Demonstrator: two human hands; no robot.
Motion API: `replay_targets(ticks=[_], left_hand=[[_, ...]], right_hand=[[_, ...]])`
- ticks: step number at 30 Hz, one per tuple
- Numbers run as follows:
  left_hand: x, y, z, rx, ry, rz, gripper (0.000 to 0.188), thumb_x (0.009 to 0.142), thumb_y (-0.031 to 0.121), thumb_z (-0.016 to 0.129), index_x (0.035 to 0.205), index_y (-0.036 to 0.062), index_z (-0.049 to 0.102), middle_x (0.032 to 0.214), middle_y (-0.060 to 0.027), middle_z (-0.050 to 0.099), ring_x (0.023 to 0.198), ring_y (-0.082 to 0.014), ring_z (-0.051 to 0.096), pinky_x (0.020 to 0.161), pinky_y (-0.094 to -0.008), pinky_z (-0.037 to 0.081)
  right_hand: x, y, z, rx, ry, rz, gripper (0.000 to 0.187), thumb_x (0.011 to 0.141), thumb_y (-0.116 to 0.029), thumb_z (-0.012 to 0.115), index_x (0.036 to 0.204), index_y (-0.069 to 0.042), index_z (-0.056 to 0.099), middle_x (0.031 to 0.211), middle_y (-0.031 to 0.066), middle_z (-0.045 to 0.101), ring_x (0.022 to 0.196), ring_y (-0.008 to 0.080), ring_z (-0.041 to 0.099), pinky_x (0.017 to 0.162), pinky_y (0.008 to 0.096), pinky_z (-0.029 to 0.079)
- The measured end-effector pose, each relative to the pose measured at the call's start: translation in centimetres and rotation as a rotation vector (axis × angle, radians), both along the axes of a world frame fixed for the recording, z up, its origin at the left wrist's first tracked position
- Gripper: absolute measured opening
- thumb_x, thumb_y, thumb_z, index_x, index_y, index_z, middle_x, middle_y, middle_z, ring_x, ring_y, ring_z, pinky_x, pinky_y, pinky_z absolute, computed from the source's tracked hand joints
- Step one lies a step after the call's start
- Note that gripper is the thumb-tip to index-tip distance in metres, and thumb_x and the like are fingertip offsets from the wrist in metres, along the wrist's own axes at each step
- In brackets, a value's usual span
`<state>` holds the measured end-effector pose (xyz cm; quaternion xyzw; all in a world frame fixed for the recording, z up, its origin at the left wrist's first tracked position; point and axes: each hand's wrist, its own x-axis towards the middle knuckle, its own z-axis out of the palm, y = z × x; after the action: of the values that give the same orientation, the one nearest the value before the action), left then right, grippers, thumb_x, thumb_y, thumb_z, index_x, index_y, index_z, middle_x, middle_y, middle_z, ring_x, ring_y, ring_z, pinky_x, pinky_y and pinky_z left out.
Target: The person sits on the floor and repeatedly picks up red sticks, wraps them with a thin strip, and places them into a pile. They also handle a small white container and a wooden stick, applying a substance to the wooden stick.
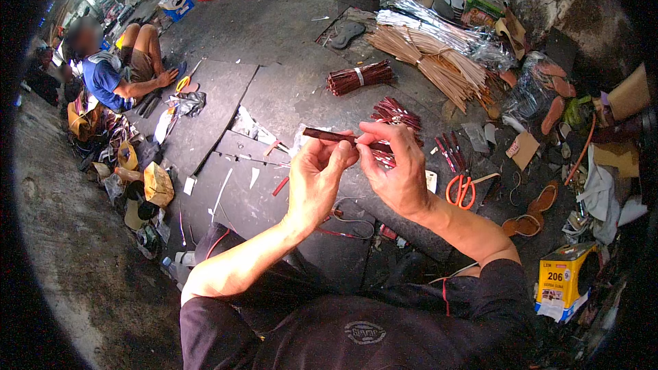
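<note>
Between my two hands, raised above the floor, is a dark reddish-brown strap (327, 135). My left hand (317, 173) is closed round it, its long end sticking out past the fingers to the left. With thumb and forefinger, my right hand (397, 161) pinches the strap near its right part. Behind the right hand lies a loose pile of dark red straps (397, 111), partly hidden by the fingers. Farther off rests a bundle of dark red straps (360, 77) tied with a white band. Orange-handled scissors (461, 192) lie to the right of my right forearm.
At the back right lie tan strips (428, 58) in a bundle and silvery strips (439, 24). A yellow can (563, 281) stands at the lower right, near brown sandal pieces (534, 216). Another person (110, 75) sits on the floor at the left, beside scraps and bags.
</note>
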<state>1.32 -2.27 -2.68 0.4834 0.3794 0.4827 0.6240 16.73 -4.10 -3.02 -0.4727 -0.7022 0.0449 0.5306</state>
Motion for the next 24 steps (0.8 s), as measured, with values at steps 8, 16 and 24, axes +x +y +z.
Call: replay_targets(ticks=[8,16,24], left_hand=[[-0.7,0.7,0.6,0.005,0.077,-0.017,0.020,0.098,0.015,0.060,0.104,-0.0038,0.062,0.092,-0.0098,0.070,0.085,-0.0137,0.068,0.080,-0.0275,0.056],[-1.1,1.2,0.3,0.035,0.229,-0.068,0.021,0.098,0.017,0.061,0.101,-0.0038,0.063,0.087,-0.0087,0.071,0.081,-0.0119,0.068,0.076,-0.0266,0.055],[-0.7,2.1,-0.2,-0.096,0.029,-0.117,0.023,0.100,0.020,0.057,0.108,-0.0011,0.062,0.096,-0.0090,0.069,0.088,-0.0141,0.067,0.082,-0.0304,0.056]], right_hand=[[0.2,0.4,0.2,0.059,-0.019,0.094,0.040,0.077,0.005,0.071,0.113,-0.006,0.061,0.092,0.0093,0.066,0.082,0.0279,0.063,0.072,0.0384,0.050],[0.7,0.5,-0.3,0.065,-0.089,0.121,0.041,0.077,0.005,0.071,0.115,-0.007,0.061,0.091,0.0092,0.067,0.081,0.0277,0.065,0.071,0.0374,0.051],[1.0,0.2,-1.1,-0.166,0.206,0.133,0.058,0.083,0.001,0.069,0.137,-0.004,0.046,0.095,0.0084,0.068,0.088,0.0239,0.067,0.080,0.0366,0.053]])
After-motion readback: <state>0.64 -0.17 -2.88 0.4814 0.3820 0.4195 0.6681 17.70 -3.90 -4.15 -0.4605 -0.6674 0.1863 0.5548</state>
